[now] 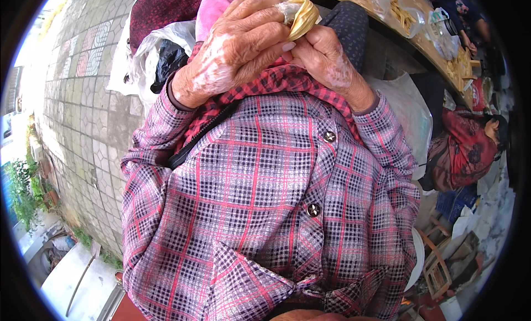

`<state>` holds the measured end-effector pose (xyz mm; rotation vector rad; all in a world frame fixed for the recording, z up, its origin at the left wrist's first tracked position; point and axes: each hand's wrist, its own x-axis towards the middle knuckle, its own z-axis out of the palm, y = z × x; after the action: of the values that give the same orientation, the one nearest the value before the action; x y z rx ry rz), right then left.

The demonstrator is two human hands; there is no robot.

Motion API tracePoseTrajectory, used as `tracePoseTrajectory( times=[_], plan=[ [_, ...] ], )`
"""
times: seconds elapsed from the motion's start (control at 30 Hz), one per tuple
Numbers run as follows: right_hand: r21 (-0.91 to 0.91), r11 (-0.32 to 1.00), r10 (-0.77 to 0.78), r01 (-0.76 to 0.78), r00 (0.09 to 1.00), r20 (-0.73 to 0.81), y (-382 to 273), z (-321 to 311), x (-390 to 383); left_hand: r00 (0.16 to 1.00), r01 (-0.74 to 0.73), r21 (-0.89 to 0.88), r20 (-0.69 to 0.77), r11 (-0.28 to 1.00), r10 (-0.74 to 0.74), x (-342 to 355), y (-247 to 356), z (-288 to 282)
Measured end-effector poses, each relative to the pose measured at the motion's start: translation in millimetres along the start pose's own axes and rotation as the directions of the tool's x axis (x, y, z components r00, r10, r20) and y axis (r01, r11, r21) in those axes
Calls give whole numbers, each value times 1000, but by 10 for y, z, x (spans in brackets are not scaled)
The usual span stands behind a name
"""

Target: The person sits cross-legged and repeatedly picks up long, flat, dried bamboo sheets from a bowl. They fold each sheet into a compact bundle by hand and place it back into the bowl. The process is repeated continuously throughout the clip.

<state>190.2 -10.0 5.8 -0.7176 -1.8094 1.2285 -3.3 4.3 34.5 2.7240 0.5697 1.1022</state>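
Up in front of my chest, both hands are together around a small yellow piece (305, 21) with lengthwise folds, like a dried husk or pleated strip; its exact kind I cannot make out. My left hand (235, 50) is closed, its fingertips against the piece's left side, where a whitish bit shows. From below and to the right, my right hand (327, 61) pinches its lower end between thumb and curled fingers. The fingertips of the two hands meet just under it. A red-and-black checked cloth (287, 80) lies beneath my wrists.
A wooden table (423, 36) at the upper right bears yellow strips (402, 14) and plastic bags. Two other people sit nearby, one in a red patterned top (470, 149). White and black plastic bags (166, 58) are by my left arm. A wooden chair frame (438, 268) stands lower right.
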Motion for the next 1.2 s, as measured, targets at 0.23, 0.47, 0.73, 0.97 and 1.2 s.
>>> tracePoseTrajectory(
  times=[0.23, 0.47, 0.73, 0.97, 1.2],
  plan=[
    [-122, 991, -47, 58, 995, 92, 18, -89, -180, 993, -56, 75, 106, 996, 47, -25, 40, 73],
    [186, 953, 230, -238, 971, 63, 11, -77, -230, 987, -83, 110, 143, 990, 66, -12, 56, 94],
    [382, 860, 384, -340, 922, -44, -26, 27, -239, 988, -136, 205, 103, 969, 117, -98, 39, 155],
    [392, 880, 380, -267, 891, -246, 90, 133, -271, 999, 1, 310, 49, 951, -17, -116, 76, 136],
    [-19, 996, 81, -88, 968, -239, 204, 98, -288, 956, 244, 244, 103, 938, -276, -173, 133, 163]
  ],
)
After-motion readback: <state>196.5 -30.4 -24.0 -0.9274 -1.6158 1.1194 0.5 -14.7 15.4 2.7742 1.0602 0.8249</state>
